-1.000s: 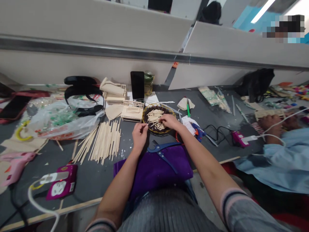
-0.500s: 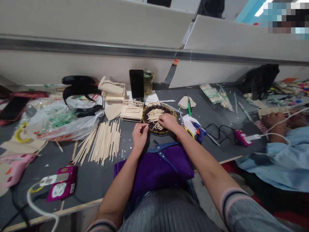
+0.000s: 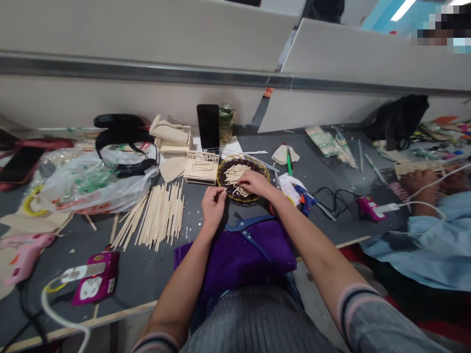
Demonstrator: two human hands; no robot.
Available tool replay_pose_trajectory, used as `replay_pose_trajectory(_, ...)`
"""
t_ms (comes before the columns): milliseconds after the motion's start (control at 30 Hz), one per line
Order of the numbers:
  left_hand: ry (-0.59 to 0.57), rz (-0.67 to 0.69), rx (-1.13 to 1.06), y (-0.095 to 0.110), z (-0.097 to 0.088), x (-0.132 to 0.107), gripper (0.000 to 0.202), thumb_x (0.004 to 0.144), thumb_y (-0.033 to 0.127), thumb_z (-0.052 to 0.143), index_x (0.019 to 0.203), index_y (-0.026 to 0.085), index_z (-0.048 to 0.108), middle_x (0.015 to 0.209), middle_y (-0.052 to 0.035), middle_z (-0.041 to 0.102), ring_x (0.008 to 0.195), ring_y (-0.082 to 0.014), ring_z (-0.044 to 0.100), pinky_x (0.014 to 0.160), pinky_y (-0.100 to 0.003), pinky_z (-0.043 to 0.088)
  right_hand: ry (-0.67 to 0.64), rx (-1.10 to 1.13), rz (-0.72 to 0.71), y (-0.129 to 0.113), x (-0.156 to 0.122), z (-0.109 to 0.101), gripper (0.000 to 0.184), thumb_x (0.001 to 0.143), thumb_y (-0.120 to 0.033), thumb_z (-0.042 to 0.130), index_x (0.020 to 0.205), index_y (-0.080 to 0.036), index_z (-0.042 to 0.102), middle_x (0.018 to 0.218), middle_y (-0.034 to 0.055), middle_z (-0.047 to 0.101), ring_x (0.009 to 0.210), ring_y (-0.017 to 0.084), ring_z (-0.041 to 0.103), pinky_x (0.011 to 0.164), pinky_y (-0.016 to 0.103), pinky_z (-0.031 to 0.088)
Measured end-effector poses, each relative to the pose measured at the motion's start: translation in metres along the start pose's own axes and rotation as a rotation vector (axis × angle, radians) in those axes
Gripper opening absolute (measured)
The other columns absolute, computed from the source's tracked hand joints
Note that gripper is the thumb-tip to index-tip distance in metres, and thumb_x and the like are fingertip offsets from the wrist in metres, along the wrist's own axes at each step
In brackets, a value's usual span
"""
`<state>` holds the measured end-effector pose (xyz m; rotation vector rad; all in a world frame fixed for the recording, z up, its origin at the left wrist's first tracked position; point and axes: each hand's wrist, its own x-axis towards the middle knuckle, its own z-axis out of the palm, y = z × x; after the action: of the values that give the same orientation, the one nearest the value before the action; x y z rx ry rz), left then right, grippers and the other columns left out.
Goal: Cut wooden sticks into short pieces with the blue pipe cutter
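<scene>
My right hand (image 3: 254,183) reaches over the round basket (image 3: 268,169), which has a yellow rim. Its fingers pinch a short wooden stick (image 3: 236,189) among the pieces there. Longer cut sticks (image 3: 235,172) lie on the basket's far side. Just left of the rim, my left hand (image 3: 213,202) is closed in a pinch; a tiny pale bit shows at its fingertips, too small to name. Blue-handled cutters (image 3: 246,224) lie in front of the basket, partly on a purple cloth (image 3: 235,264) over my lap. A small wooden stick model (image 3: 200,171) stands beside the basket.
Long wooden sticks (image 3: 160,215) are spread on the left. Beyond them are a plastic bag (image 3: 91,189), a pink glue gun (image 3: 27,255) and a purple power socket (image 3: 95,279). A blue glue gun (image 3: 306,200) with its cable lies right. A co-worker's hands (image 3: 423,184) work farther right.
My right hand has shifted slightly within the basket, fingers still pinched. My left hand keeps its pinch beside the rim. The camera view has tilted a little.
</scene>
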<state>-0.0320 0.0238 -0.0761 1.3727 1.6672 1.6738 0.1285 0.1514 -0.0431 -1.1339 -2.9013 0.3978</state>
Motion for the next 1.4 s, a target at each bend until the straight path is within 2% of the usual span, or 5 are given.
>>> replay_pose_trajectory(200,0.005,0.002,0.003,-0.001,-0.001,0.000,0.010,0.086,0.024,0.059,0.085,0.019,0.068,0.080,-0.0022,0.062,0.076,-0.0154,0.059,0.071,-0.028,0.047,0.021,-0.049,-0.009,-0.003,0.005,0.005,0.017,0.092,-0.019,0.056,0.093,-0.021,0.072,0.099,0.0068,0.066,0.098,0.020,0.055,0.080,0.025,0.039)
replay_pose_trajectory(467,0.004,0.002,-0.006,0.000,0.000,0.000,0.010,0.086,0.023,0.060,0.085,0.018,0.069,0.079,-0.0020,0.062,0.075,-0.0149,0.059,0.070,-0.027,0.046,0.137,-0.130,0.228,-0.002,0.006,-0.005,0.024,0.095,-0.019,0.044,0.100,-0.015,0.068,0.103,0.0132,0.064,0.099,0.025,0.055,0.080,0.031,0.040)
replay_pose_trajectory(800,-0.011,-0.005,0.019,0.002,0.000,0.000,0.011,0.086,0.025,0.059,0.084,0.019,0.068,0.080,-0.0024,0.063,0.077,-0.0161,0.059,0.071,-0.028,0.047,-0.008,-0.185,0.075,-0.028,-0.003,0.000,0.027,0.097,-0.029,0.047,0.096,-0.018,0.072,0.101,0.0109,0.069,0.099,0.022,0.058,0.076,0.028,0.041)
replay_pose_trajectory(1000,-0.003,-0.005,0.018,0.001,0.001,0.000,0.010,0.085,0.025,0.059,0.083,0.020,0.068,0.079,-0.0023,0.063,0.077,-0.0165,0.059,0.070,-0.028,0.047,-0.045,-0.242,0.035,-0.039,0.001,-0.004,0.027,0.095,-0.017,0.046,0.100,-0.014,0.071,0.105,0.0155,0.068,0.104,0.024,0.055,0.077,0.028,0.042)
replay_pose_trajectory(1400,0.013,0.009,0.005,0.000,0.000,0.000,0.011,0.085,0.025,0.059,0.084,0.019,0.068,0.078,-0.0018,0.061,0.074,-0.0155,0.058,0.068,-0.027,0.046,-0.031,-0.208,0.011,-0.029,0.001,0.002,0.026,0.098,-0.026,0.046,0.101,-0.016,0.069,0.105,0.0126,0.069,0.103,0.022,0.058,0.082,0.028,0.041)
